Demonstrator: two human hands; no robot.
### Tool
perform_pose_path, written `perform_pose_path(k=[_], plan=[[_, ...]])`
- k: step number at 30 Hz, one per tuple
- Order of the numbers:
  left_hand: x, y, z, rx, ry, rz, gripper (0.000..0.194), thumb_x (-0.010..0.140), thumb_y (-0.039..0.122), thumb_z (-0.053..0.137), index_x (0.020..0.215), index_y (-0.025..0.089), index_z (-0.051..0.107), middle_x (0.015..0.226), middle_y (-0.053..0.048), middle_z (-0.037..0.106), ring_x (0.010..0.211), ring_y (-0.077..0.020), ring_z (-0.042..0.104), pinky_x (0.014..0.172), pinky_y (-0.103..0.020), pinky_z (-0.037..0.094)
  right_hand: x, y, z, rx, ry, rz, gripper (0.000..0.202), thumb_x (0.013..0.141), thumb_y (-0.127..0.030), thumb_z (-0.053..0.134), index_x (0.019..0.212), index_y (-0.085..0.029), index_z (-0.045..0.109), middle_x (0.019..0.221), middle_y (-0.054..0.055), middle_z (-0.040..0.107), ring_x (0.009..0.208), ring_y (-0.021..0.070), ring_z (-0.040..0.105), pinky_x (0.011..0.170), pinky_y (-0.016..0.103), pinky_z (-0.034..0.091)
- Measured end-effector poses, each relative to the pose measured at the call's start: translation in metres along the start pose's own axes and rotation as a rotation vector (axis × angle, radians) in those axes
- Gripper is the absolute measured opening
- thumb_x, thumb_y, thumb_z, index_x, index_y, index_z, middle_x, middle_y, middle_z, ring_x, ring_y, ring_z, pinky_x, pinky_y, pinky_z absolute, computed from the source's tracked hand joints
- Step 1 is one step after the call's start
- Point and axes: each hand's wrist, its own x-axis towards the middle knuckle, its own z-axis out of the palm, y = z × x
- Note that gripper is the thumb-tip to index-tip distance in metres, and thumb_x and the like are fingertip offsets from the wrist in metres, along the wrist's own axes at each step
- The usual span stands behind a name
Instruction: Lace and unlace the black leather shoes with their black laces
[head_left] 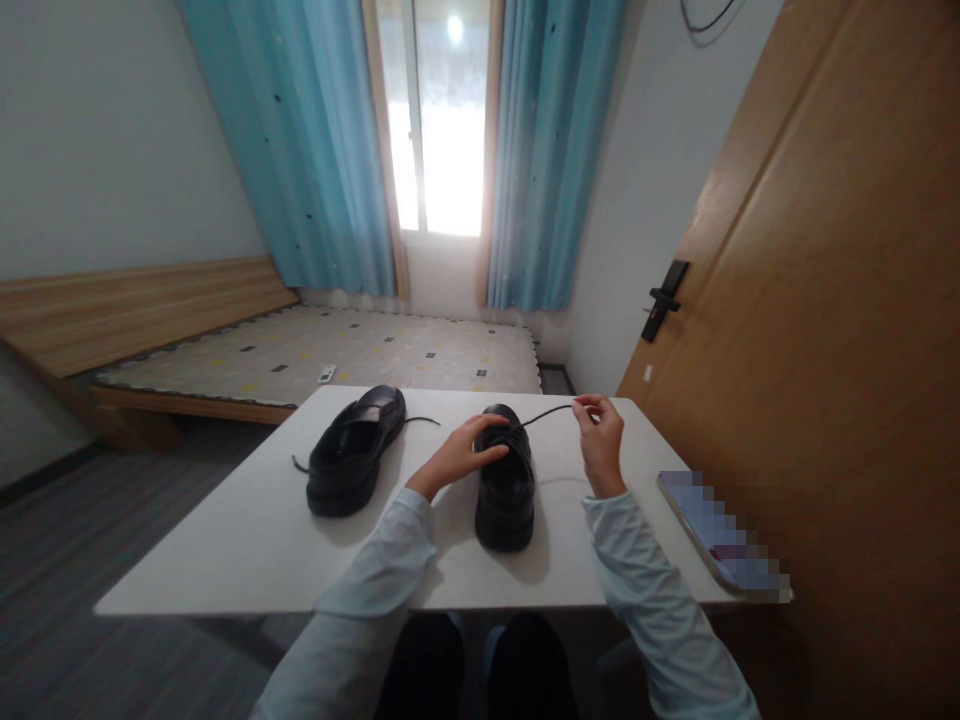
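A black lace-up shoe (505,515) stands on the white table in front of me, its opening facing me. My left hand (461,452) lies over its laced upper from the left, thumb and fingers gripping around the lacing. Out to the right, my right hand (601,440) pinches the end of a dark shoelace (546,414), which runs up from the shoe's lacing. The second black shoe (346,470) rests to the left, with loose lace ends showing at both of its sides. Neither hand touches it.
Both shoes are on a white table (247,560). A tablet-like flat device (712,530), partly pixelated, lies at the table's right edge. Behind are a bed (375,345) with a small white remote (327,374) and blue curtains. A wooden door (810,330) stands close at right.
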Motion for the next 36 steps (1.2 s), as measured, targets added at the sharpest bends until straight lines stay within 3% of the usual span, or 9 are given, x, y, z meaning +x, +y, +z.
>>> perform_pose_path(k=[3,6,10,16,25,36], plan=[[0.001,-0.001,-0.004,-0.070,0.098,-0.071,0.031,0.084,0.044,0.053,0.103,0.021,0.063,0.111,-0.007,0.062,0.108,-0.0221,0.056,0.095,-0.039,0.044,-0.005,-0.002,0.003,-0.086,-0.102,-0.050,0.014,0.074,-0.030,0.059,0.078,-0.016,0.060,0.083,0.004,0.061,0.070,0.0150,0.053,0.066,0.029,0.044],[0.002,-0.002,-0.007,-0.057,0.169,-0.108,0.026,0.079,0.044,0.060,0.083,0.019,0.066,0.094,-0.006,0.064,0.092,-0.0207,0.060,0.083,-0.037,0.049,-0.012,-0.006,0.007,-0.127,-0.292,-0.085,0.013,0.075,-0.029,0.059,0.077,-0.017,0.059,0.085,0.005,0.060,0.073,0.0163,0.054,0.068,0.031,0.046],[0.002,-0.001,-0.008,0.021,0.135,-0.108,0.021,0.071,0.039,0.069,0.077,0.019,0.068,0.084,-0.004,0.065,0.085,-0.0195,0.060,0.076,-0.033,0.047,-0.023,-0.011,0.013,-0.119,-0.560,-0.152,0.019,0.076,-0.033,0.061,0.089,-0.018,0.061,0.095,0.006,0.061,0.087,0.0193,0.058,0.075,0.034,0.048],[0.004,-0.003,-0.005,0.042,0.094,-0.128,0.021,0.070,0.038,0.070,0.077,0.018,0.069,0.080,-0.003,0.066,0.076,-0.0169,0.059,0.069,-0.028,0.043,-0.030,-0.012,0.016,-0.157,-0.851,-0.257,0.049,0.072,-0.035,0.070,0.116,-0.020,0.054,0.119,0.010,0.057,0.114,0.0240,0.052,0.098,0.042,0.041],[0.005,-0.001,0.003,0.034,0.102,-0.107,0.018,0.080,0.034,0.057,0.077,0.016,0.062,0.072,0.000,0.062,0.066,-0.0132,0.053,0.064,-0.025,0.041,-0.030,-0.009,0.017,-0.206,-0.931,-0.239,0.051,0.074,-0.029,0.067,0.122,-0.018,0.053,0.122,0.012,0.057,0.115,0.0255,0.053,0.101,0.044,0.039],[0.006,0.009,0.010,0.108,0.174,-0.088,0.007,0.083,0.024,0.052,0.079,0.018,0.053,0.077,-0.001,0.061,0.075,-0.0158,0.057,0.072,-0.028,0.043,-0.030,-0.012,0.016,-0.216,-0.937,-0.222,0.050,0.075,-0.028,0.067,0.121,-0.017,0.052,0.121,0.012,0.057,0.114,0.0249,0.054,0.099,0.042,0.040]])
